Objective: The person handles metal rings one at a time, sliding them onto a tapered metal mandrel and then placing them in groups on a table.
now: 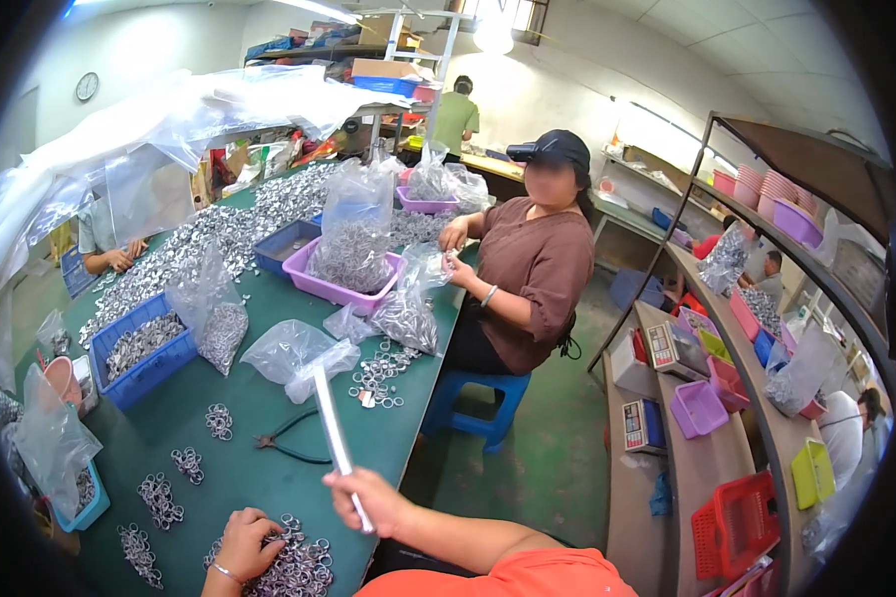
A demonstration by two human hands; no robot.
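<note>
Silver metal rod (333,428): gripped near its lower end by right hand (364,498), apparently leaving its length free | left hand (248,544): fingers curled over metal rings (305,570), grip cannot be told | rings: piled at green worktop (259,480) near edge, presumably for easy reach

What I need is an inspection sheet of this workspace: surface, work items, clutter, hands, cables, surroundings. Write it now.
Surface: green table, metal parts spread across its far side.
Work items: large ring pile, smaller ring heaps, silver rod.
Clutter: pliers, plastic bags, blue crate.
Hands: left hand rests on the ring pile; right hand grips the rod.
Cables: nothing seen on the table.
Surroundings: co-worker in a brown top beside the table; shelving at right holds bins.
</note>
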